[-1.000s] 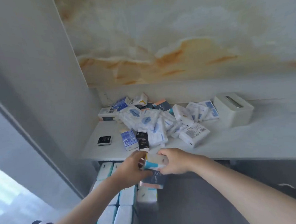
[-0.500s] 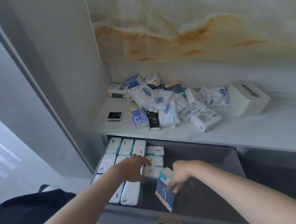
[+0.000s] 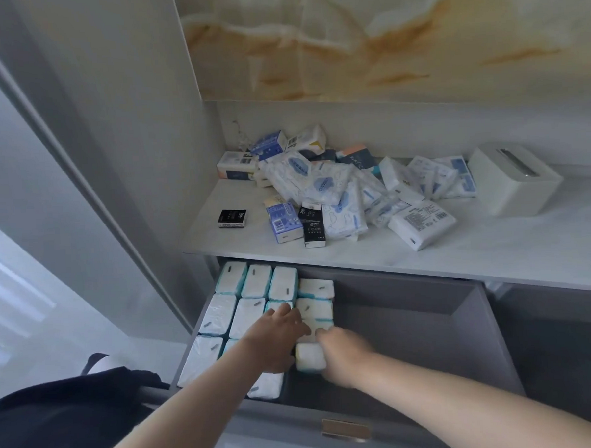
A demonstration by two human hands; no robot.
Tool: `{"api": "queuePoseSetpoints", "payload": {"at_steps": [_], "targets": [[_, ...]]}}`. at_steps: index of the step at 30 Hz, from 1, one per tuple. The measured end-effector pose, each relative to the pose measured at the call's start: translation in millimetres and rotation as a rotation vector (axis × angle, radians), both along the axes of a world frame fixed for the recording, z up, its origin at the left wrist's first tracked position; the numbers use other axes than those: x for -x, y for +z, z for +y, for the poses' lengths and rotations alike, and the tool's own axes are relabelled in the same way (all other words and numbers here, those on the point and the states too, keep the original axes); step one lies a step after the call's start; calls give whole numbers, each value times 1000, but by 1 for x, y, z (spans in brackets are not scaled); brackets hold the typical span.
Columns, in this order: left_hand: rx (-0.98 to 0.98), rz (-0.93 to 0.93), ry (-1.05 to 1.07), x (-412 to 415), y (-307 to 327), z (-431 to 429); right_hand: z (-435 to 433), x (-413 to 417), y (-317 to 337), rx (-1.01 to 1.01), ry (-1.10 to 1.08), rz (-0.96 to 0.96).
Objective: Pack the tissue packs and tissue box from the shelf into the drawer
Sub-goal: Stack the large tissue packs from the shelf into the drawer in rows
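"Face" on black tissue pack (image 3: 313, 227), rest illegible

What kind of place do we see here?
Most likely a home, at a built-in cupboard: a white shelf set in a niche with a marble-look back panel, a grey pull-out drawer under it, and loose tissue packs beside a tissue box.

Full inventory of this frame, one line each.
drawer: one, grey, pulled open under the shelf
packed tissue packs: about a dozen showing, white with teal edges, rows at drawer's left
loose tissue packs: a heap, mostly white and blue, on shelf
black pack: one, black, shelf, apart left of heap
tissue box: one, off-white, right of heap on shelf
handle: one, brass, drawer front
left hand: one, flat on packed packs
right hand: one, against front pack, grip blurred
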State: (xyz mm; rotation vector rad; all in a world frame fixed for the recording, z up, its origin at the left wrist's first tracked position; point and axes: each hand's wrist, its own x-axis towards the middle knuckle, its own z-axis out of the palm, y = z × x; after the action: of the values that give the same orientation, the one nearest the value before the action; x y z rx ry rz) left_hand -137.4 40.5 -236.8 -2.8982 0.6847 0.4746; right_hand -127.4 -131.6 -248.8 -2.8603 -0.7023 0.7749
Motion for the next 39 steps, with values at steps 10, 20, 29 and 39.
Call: {"api": "queuePoseSetpoints", "payload": {"at_steps": [10, 20, 29, 39], "targets": [[-34, -93, -52, 1, -11, 0, 4, -2, -27, 38, -25, -184], [-110, -8, 8, -15, 0, -9, -1, -38, 9, 93, 202, -10], [367, -57, 335, -111, 92, 0, -13, -139, 112, -374, -130, -214], [435, -436, 463, -269, 132, -2, -31, -304, 140, -337, -271, -445]]}}
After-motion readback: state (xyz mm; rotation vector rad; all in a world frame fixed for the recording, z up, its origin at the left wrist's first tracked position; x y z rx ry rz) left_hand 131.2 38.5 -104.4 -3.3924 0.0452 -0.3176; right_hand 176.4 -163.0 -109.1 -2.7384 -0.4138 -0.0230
